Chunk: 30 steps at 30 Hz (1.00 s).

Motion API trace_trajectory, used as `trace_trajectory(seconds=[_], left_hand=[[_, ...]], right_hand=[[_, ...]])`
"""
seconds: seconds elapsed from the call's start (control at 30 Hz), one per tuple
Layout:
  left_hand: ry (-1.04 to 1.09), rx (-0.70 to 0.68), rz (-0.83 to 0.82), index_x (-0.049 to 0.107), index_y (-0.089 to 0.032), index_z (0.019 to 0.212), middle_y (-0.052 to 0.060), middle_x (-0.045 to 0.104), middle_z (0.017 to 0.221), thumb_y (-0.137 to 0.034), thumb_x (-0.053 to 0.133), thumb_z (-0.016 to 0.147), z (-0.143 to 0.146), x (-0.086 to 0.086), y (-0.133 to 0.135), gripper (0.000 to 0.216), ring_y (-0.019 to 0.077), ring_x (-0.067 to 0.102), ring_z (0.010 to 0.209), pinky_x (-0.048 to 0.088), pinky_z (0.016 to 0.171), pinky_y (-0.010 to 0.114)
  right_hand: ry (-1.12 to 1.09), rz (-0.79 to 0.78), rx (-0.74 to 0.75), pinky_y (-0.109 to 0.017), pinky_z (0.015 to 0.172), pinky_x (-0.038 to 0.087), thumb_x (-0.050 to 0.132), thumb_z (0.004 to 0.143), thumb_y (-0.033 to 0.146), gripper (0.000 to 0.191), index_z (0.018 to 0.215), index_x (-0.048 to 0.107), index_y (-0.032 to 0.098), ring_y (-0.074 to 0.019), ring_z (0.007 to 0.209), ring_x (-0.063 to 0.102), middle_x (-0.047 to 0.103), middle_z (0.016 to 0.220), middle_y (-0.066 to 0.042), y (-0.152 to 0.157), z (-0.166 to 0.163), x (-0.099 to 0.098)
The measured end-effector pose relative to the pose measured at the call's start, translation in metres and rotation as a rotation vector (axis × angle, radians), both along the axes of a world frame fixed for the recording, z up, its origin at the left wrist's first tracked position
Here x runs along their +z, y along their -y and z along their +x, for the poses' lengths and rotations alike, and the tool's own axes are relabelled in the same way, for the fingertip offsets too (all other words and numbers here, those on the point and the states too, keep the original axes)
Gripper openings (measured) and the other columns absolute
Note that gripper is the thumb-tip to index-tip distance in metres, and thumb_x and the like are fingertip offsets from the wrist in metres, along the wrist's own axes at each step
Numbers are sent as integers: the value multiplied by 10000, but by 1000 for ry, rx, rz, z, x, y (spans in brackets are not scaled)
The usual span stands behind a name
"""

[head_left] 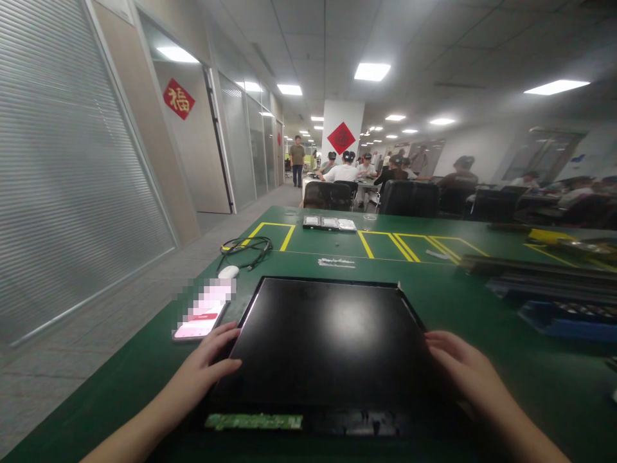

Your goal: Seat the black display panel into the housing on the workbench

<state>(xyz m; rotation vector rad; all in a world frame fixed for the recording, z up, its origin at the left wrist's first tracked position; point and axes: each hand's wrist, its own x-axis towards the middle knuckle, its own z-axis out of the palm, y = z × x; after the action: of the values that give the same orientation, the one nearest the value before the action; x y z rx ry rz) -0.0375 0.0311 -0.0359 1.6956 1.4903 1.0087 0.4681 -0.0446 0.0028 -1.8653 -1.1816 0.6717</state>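
Observation:
A black flat display panel [318, 341] lies in front of me on the green table, screen side up, with a ceiling light mirrored in it. A narrow green circuit board [254, 422] shows along its near edge. My left hand [212, 357] grips the panel's left side, its thumb towards the screen and its fingers at the outer edge. On the opposite side my right hand [456, 357] holds the right edge; some of its fingertips are hidden. Left of the panel, close to my left hand, rests a phone [205, 315] with a lit screen, partly blurred out.
Beyond the panel are a white mouse [228, 272], a coiled black cable [248, 251], several hard drives [329, 223] and a clear cup [369, 222]. Yellow tape [407, 247] marks the green table [308, 267]. A blue tray [569, 319] stands right. People sit farther back.

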Motion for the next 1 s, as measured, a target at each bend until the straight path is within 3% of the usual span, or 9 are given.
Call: trace_trajectory(seconds=[0.37, 0.7, 1.0], left_hand=[[-62, -2, 23, 745, -259, 1182, 93, 582, 1469, -483, 682, 680, 7, 13, 5, 553, 400, 502, 1341, 383, 1100, 557], [-65, -23, 15, 735, -273, 1201, 78, 562, 1485, -500, 674, 695, 3, 3, 0, 558, 392, 483, 1357, 370, 1114, 543], [-62, -44, 7, 727, -284, 1210, 82, 548, 1497, -519, 668, 718, 2, 4, 1, 549, 393, 465, 1372, 364, 1113, 560]], right_hand=[[33, 16, 16, -361, 867, 524, 625, 662, 494, 358, 912, 732, 261, -278, 968, 719, 794, 983, -53, 0, -3, 3], [62, 3, 3, -375, 874, 524, 615, 663, 489, 354, 903, 738, 260, -283, 952, 721, 794, 965, -56, 0, -3, 3], [121, 19, 3, -383, 868, 531, 607, 667, 471, 310, 854, 750, 269, -290, 936, 724, 798, 934, -47, 1, -5, 7]])
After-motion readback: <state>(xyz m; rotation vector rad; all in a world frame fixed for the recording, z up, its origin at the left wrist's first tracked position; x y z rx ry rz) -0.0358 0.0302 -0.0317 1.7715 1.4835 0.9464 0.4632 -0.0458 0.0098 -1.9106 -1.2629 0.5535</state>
